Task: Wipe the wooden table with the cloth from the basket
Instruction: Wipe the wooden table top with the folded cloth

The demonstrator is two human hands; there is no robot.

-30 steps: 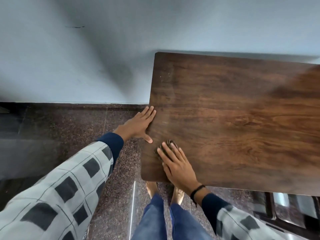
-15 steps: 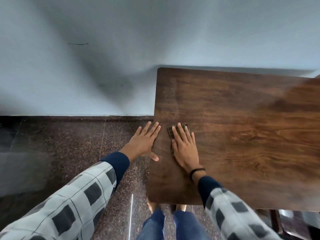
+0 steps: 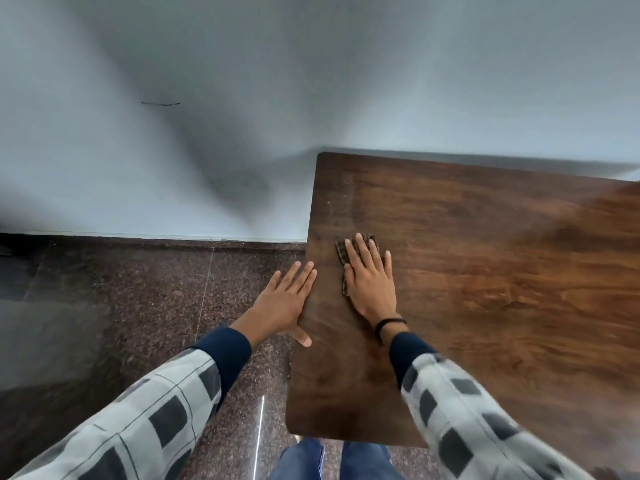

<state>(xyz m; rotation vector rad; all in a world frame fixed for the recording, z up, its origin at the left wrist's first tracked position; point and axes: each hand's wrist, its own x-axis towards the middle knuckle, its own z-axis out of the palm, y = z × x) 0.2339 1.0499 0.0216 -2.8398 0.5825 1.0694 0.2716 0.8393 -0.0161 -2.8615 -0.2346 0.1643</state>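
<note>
The dark wooden table (image 3: 485,271) fills the right half of the view, its left edge running down the middle. My right hand (image 3: 370,275) lies flat with straight fingers on a small dark checked cloth (image 3: 341,252), pressing it onto the tabletop near the left edge; most of the cloth is hidden under the palm. My left hand (image 3: 284,299) rests flat against the table's left edge, fingers straight, thumb tucked under the edge. The basket is out of view.
A pale grey wall (image 3: 207,116) stands behind the table's far edge. Dark speckled stone floor (image 3: 138,306) lies to the left. My legs in blue jeans (image 3: 332,459) show below the table's near edge.
My right hand has pushed the cloth away from me along the left side of the table, from the near corner toward the far edge. The left hand stays on the table's side.
</note>
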